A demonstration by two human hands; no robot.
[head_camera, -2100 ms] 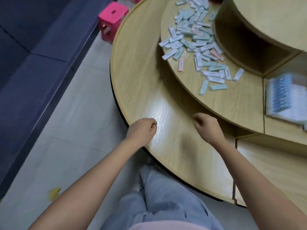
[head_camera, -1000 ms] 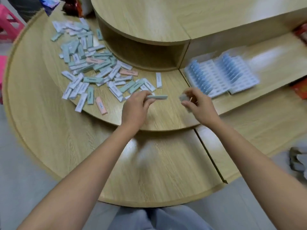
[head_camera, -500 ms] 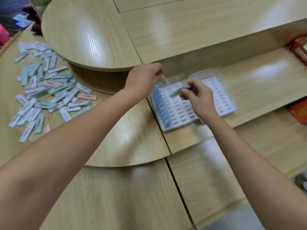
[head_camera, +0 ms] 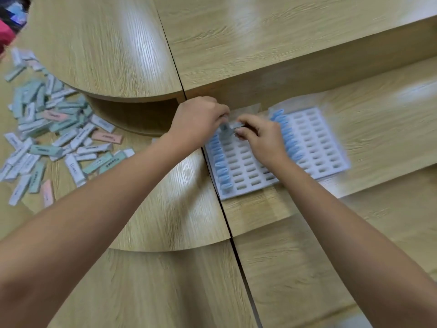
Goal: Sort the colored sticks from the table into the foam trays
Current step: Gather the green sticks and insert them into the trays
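Sticks (head_camera: 54, 136): where are they located? (Trainee)

A loose heap of pale blue, green, white and pink pieces is spread along the left edge of the table's (head_camera: 165, 209) curved middle step. A blue row (head_camera: 222, 162) is stood down the left edge of the left foam tray (head_camera: 250, 188). A second blue row (head_camera: 287, 136) is stood down the left edge of the right foam tray (head_camera: 340, 162). (Technician)

How are the hands held? (Trainee)

Both are narrowed to a pinch over the far left corner of the left foam tray. A bluish stick (head_camera: 225, 131) is pinched by the left hand (head_camera: 201, 119), and a pale stick (head_camera: 239, 125) by the right hand (head_camera: 262, 138). The fingertips are blurred, so the exact grip cannot be told. (Technician)

Why is this arrangement used? (Trainee)

A fingertip pinch is judged to be chosen so that a stick's free end can be lowered into a narrow slot. The trays are laid just right of the seam in the table, near the heap, presumably so that reach is kept short. Each tray is filled from one edge, which leaves the open slots unobstructed. (Technician)

How far is the work judged to be? (Trainee)

An early stage is indicated: most slots are empty and the heap is large. (Technician)
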